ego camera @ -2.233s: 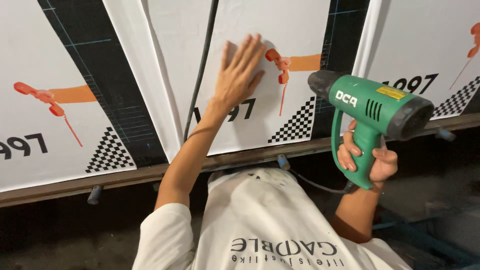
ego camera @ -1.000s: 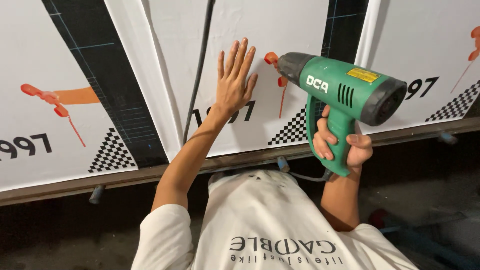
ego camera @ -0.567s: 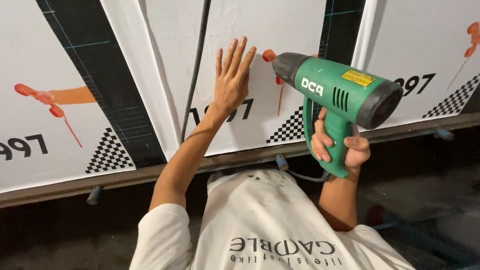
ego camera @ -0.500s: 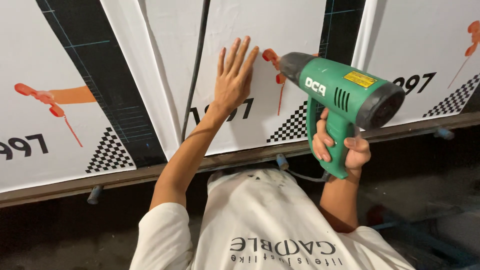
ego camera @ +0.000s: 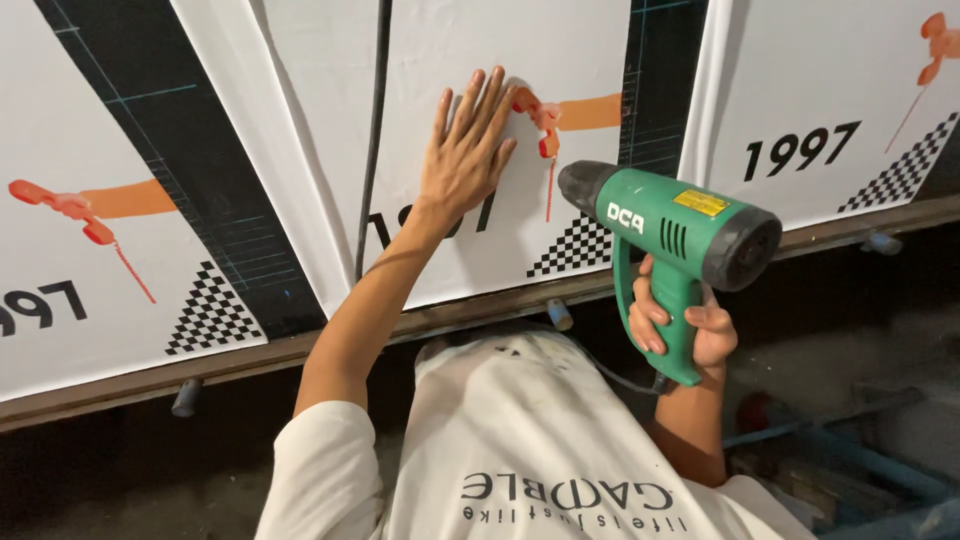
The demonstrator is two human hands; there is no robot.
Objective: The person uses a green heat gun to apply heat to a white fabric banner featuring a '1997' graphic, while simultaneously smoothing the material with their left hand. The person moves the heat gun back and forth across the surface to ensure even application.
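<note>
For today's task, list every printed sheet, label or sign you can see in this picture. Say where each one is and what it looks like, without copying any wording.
Middle printed sheet: white, orange-red graphic, checkered corner, under the left hand.
Left printed sheet: white, same graphic, black band beside it.
Right printed sheet: white, black digits, checkered corner.
Yellow label: small rectangle atop the green heat gun, held in the right hand.
</note>
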